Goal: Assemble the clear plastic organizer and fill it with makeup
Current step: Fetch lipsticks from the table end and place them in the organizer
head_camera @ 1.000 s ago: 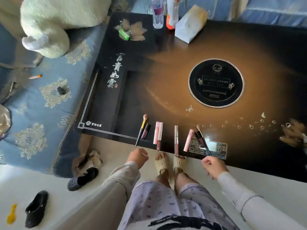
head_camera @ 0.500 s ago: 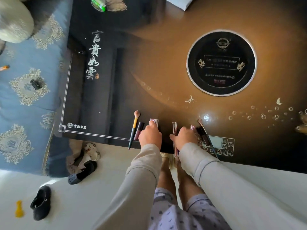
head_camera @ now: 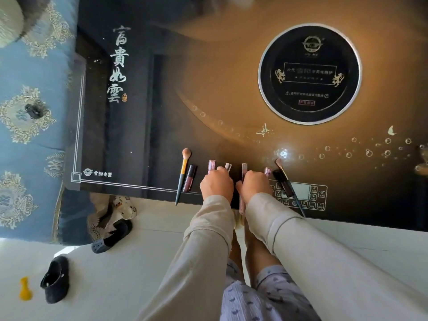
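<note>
A row of makeup lies along the near edge of the dark glossy table (head_camera: 162,135). From the left: a peach-tipped brush (head_camera: 184,172), a dark lip gloss tube (head_camera: 190,178), two pink tubes (head_camera: 211,165), a long thin pink tube (head_camera: 243,172) overhanging the edge, a short pink tube (head_camera: 268,170), a dark tube (head_camera: 281,183) and a thin brush (head_camera: 280,165). My left hand (head_camera: 216,185) curls over the two pink tubes, whose tips stick out past my fingers. My right hand (head_camera: 253,185) curls over the short pink tube, thumb beside the long tube.
A round induction hob (head_camera: 309,72) is set in the table at back right, and a touch panel (head_camera: 301,195) sits under the dark tube. A blue patterned sofa (head_camera: 34,112) stands left. Dark slippers (head_camera: 111,237) and a yellow toy (head_camera: 25,289) lie on the white floor.
Both hands came up from below the table edge onto the makeup row and closed over the pink tubes. The view has moved closer to the table.
</note>
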### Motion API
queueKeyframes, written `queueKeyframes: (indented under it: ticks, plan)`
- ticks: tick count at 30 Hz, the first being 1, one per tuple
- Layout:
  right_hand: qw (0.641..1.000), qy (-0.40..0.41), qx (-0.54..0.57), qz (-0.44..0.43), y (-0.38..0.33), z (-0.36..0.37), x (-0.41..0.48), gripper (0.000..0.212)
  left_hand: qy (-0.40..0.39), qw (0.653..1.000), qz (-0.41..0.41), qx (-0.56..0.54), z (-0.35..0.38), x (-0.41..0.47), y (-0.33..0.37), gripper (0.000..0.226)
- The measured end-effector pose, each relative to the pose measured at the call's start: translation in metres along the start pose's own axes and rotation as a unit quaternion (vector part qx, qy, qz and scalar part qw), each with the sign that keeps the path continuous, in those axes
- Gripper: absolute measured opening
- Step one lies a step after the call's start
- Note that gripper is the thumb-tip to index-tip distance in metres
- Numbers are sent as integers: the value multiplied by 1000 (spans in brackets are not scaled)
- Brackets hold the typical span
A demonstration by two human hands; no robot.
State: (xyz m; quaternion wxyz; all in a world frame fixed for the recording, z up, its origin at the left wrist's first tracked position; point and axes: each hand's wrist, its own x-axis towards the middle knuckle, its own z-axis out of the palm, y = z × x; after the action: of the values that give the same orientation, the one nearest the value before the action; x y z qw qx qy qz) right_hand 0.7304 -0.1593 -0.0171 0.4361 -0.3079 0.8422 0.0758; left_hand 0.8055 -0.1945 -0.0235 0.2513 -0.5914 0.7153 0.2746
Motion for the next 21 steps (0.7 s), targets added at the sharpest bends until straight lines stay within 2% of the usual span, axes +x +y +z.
queueKeyframes:
  ticks: [5, 9, 11, 12, 14, 17, 21]
  plan:
    - [999, -19, 37, -30, 12, -6, -6, 28, -17, 1000, 16, 1, 0, -4, 3, 26]
    - [994, -56, 79, -57, 47, -14, -25, 28, -56, 991, 66, -99, -10, -20, -9, 28]
    - [992, -62, 96, -50, 70, -18, -39, 22, -64, 981, 25, -181, -16, -32, -20, 31]
    - [992, -64, 103, -42, 83, -20, -46, 19, -63, 981, 23, -179, -18, -38, -26, 30]
    - [993, -57, 105, -26, 106, -23, -61, 15, -51, 975, 7, -215, -17, -53, -39, 22]
    - [993, -29, 110, 12, 140, -25, -80, 12, -74, 955, -35, -287, -6, -79, -63, 13]
    - [985, 15, 162, 59, 176, -21, -98, 12, -97, 957, -59, -268, 14, -104, -97, 12]
